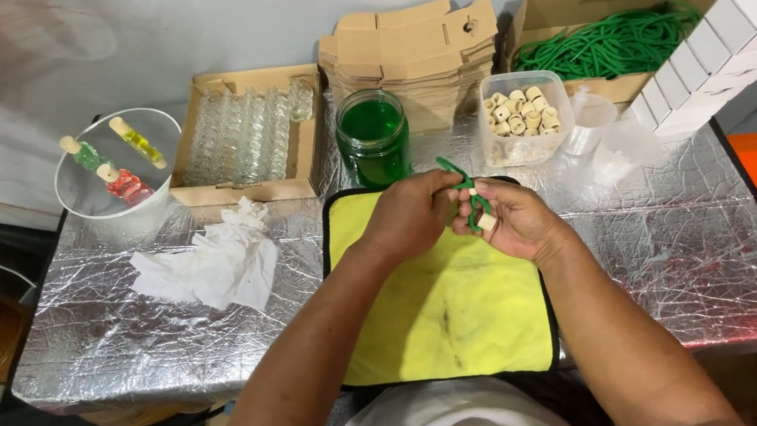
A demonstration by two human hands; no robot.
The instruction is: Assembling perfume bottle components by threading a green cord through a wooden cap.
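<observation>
Above the far edge of the yellow cloth (444,309), near the middle of the desk (686,235), both hands meet around a short green cord (464,191). The left hand (409,216) has its grip closed, fingertips pinching the cord's upper part. The right hand (517,221) is curled beneath, its grip closed on the cord's lower end, where a small pale cork (486,221) sits at the fingertips.

The cord looks light, thin and limp, so it would likely flop unless held close to the working end; a fingertip pinch near the cork seems the surest hold. The cork appears light and slightly compressible, easy to squeeze but small enough to slip away.

Toward the desk's far edge stand a jar of green liquid (373,138), a clear tub of corks (522,114) and a box of green cords (615,44). A crumpled tissue (209,260) lies toward the left edge.
</observation>
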